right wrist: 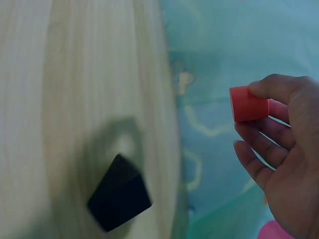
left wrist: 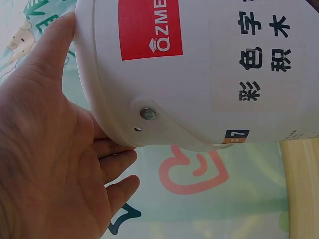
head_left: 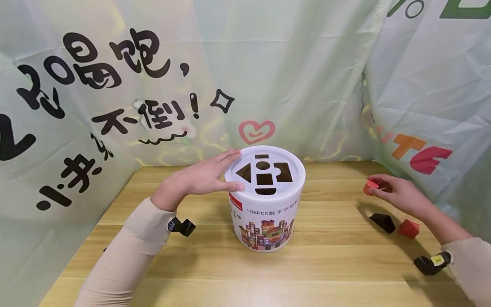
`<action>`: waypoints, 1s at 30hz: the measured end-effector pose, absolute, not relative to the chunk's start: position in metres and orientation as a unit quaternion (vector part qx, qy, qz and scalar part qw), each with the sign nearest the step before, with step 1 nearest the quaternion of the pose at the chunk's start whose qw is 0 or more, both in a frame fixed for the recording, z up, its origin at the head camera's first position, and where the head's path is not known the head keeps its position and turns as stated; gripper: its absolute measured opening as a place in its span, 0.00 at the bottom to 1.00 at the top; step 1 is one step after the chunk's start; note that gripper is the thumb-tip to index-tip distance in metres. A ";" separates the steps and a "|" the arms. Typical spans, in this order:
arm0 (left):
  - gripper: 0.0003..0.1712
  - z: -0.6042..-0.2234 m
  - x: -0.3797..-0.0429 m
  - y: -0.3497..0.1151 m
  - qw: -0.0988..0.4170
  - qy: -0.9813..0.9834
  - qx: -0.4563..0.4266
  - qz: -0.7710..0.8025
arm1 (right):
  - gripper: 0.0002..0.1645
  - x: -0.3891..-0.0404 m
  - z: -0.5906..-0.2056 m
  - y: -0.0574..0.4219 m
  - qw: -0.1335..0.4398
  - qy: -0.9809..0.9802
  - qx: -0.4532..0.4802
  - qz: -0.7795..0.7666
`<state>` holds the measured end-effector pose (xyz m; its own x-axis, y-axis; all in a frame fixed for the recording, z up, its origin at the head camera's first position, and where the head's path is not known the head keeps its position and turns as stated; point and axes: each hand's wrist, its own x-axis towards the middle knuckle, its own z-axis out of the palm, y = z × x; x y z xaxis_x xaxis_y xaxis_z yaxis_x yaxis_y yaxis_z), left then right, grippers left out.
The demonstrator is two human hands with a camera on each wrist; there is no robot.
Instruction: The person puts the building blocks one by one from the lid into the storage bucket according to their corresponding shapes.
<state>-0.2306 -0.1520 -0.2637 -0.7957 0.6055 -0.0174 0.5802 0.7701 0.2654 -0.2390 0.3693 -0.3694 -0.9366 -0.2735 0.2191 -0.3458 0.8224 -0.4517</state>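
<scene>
A white block bucket (head_left: 264, 209) stands upright on the table, its lid (head_left: 250, 167) cut with several shaped holes. My left hand (head_left: 203, 175) rests across the left side of the lid's rim, thumb toward the front and fingers toward the back. In the left wrist view, the fingers lie extended along the rim near a rivet (left wrist: 148, 114). Off to the right, my right hand (head_left: 406, 195) pinches a red cylinder block (right wrist: 248, 103) between thumb and fingers, above the table. Below that hand lie a black block (head_left: 382, 223) with slanted sides and a red block (head_left: 409, 229).
The wooden table (head_left: 199, 268) ends at printed cloth walls (head_left: 307, 85) at the back and both sides. Small black cameras (head_left: 182, 226) are strapped at both wrists. The right sleeve (head_left: 469, 260) reaches in close to the loose blocks.
</scene>
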 end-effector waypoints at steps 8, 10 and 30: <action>0.60 -0.263 -0.232 -0.152 0.051 0.938 0.317 0.128 | 0.25 -0.237 -0.339 0.341 0.095 -0.943 0.198 0.252; 0.60 -0.263 -0.233 -0.151 0.051 0.938 0.318 0.130 | 0.25 -0.235 -0.331 0.333 0.101 -0.937 0.210 0.259; 0.60 -0.263 -0.231 -0.150 0.051 0.940 0.313 0.128 | 0.22 -0.226 -0.265 0.245 0.170 -0.883 0.337 0.278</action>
